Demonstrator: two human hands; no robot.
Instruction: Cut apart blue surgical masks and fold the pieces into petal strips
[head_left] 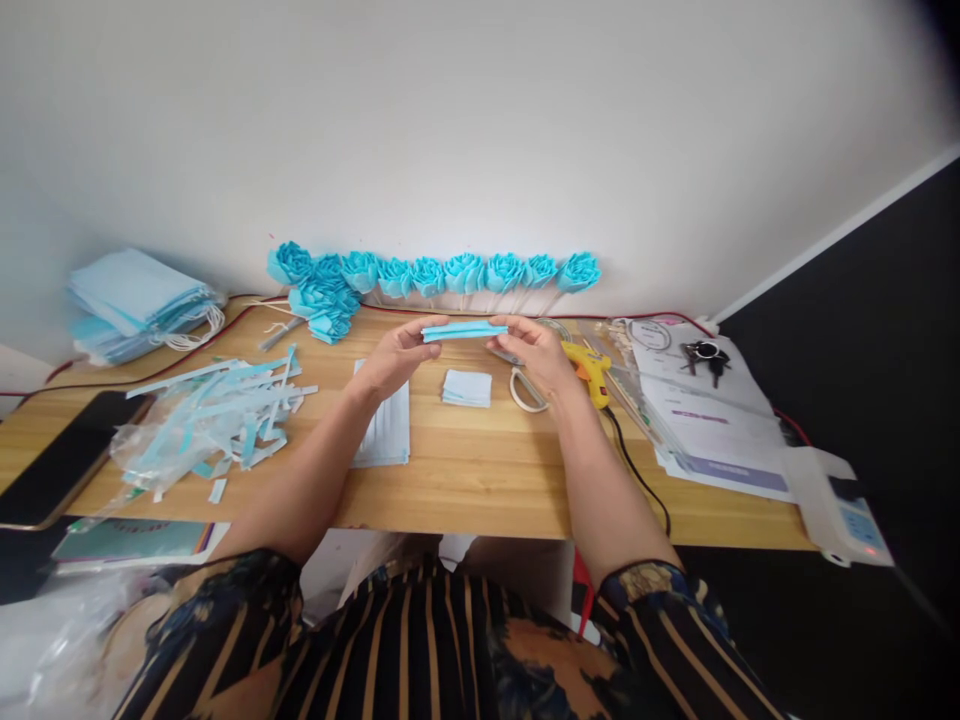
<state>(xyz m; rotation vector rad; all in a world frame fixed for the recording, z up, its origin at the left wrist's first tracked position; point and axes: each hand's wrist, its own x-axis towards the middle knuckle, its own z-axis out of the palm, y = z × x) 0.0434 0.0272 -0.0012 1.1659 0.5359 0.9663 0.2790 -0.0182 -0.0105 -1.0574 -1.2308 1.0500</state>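
Note:
Between both hands a narrow, folded blue face mask (pixel 465 331) is held level above the table. My left hand (pixel 399 357) pinches its left end between thumb and fingers. At the opposite end, my right hand (pixel 534 352) grips it the same way. Beneath my left forearm lies a flat pale-blue face mask (pixel 386 425), partly hidden. A small stack of cut blue pieces (pixel 466 388) sits on the wood below the held mask. Beside my right hand are white-handled scissors (pixel 528 392), partly covered, and a yellow glue gun (pixel 591 374).
Blue fabric flowers (pixel 465 272) line the wall. A pile of masks (pixel 139 300) stands at back left, with cut strips (pixel 225 410) and a phone (pixel 67 455) nearer. Papers (pixel 705 420) with keys (pixel 706 358) lie right, by a power strip (pixel 840 505). A black cord (pixel 637 465) crosses the table.

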